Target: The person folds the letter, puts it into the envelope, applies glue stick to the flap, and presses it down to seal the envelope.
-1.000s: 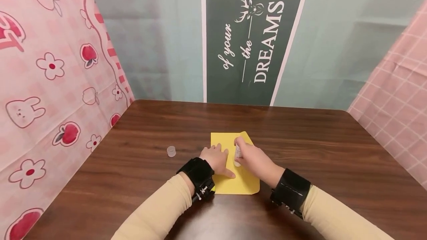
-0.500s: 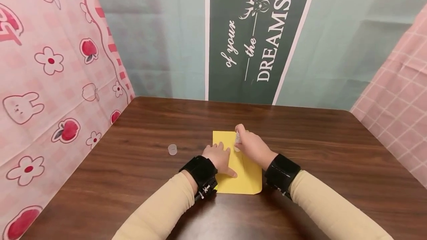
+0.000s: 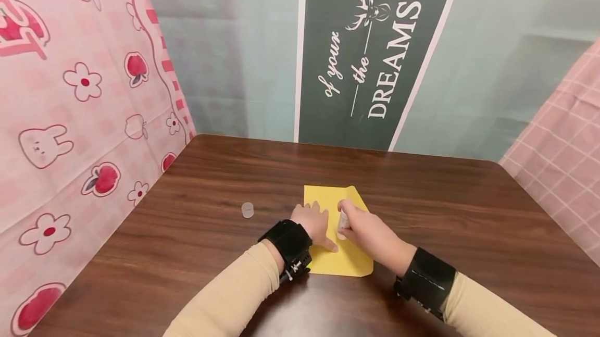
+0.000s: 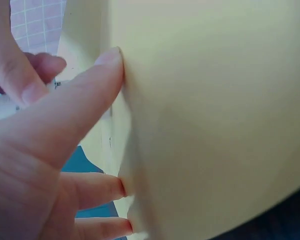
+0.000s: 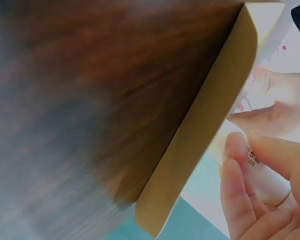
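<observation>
A yellow envelope (image 3: 339, 264) lies on the table. My left hand (image 3: 315, 224) rests on its left part with fingers spread and thumb out, and the left wrist view shows the fingertips pressing the paper. My right hand (image 3: 370, 230) grips a white glue stick (image 3: 342, 226), its lower end at the envelope's right part. Small print shows on the tube (image 5: 265, 182) in the right wrist view, between thumb and curled fingers. There the envelope's flap edge (image 5: 200, 125) stands up off the table. The exact contact of the glue tip is hidden.
A small translucent cap (image 3: 247, 210) sits on the brown wooden table (image 3: 225, 175), left of the envelope. Pink patterned cloth (image 3: 84, 128) hangs on the left, pink checked cloth (image 3: 567, 128) on the right, and a green-grey curtain (image 3: 234, 66) behind.
My right hand slid the glue stick toward the envelope's far edge, then back toward me. My left hand stays put on the paper. The head view has shifted slightly.
</observation>
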The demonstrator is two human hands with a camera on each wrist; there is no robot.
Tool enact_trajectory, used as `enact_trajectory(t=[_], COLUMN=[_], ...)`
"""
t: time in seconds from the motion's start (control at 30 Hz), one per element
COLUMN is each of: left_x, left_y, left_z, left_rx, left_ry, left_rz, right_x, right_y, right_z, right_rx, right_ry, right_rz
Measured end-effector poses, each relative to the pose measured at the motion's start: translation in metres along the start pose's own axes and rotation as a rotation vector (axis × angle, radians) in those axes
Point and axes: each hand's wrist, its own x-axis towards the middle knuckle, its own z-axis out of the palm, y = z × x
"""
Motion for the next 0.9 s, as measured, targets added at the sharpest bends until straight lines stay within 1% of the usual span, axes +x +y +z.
enact_trajectory(t=[0.1,0.23,0.33,0.43,0.5,0.63,0.7,0.8,0.9], left_x=[-0.001,-0.003,-0.004,-0.005,-0.005,-0.005,-0.005,-0.004,-0.003], left_y=[0.001,0.001,0.001,0.0,0.0,0.0,-0.001,0.0,0.0], left_z=[0.0,0.001,0.002,0.001,0.001,0.0,0.0,0.0,0.001], left_rx=[-0.002,0.006,0.016,0.018,0.02,0.014,0.01,0.012,0.008], left_ry=[0.004,0.013,0.009,0.01,0.009,0.012,0.015,0.022,0.022], left_rz=[0.002,0.01,0.015,0.014,0.015,0.02,0.02,0.02,0.02], right_x=[0.007,0.023,0.033,0.037,0.034,0.017,0.008,0.002,0.007], right_y=[0.005,0.014,0.021,0.025,0.023,0.012,0.007,0.005,0.008], right_z=[0.001,0.005,0.007,0.007,0.006,0.001,-0.001,-0.002,0.0], right_rx=[0.004,0.03,0.041,0.042,0.045,0.049,0.058,0.055,0.044], right_ry=[-0.007,-0.007,0.006,0.014,0.006,-0.035,-0.051,-0.049,-0.039], right_rz=[0.05,0.126,0.163,0.152,0.12,0.025,0.002,0.01,0.052])
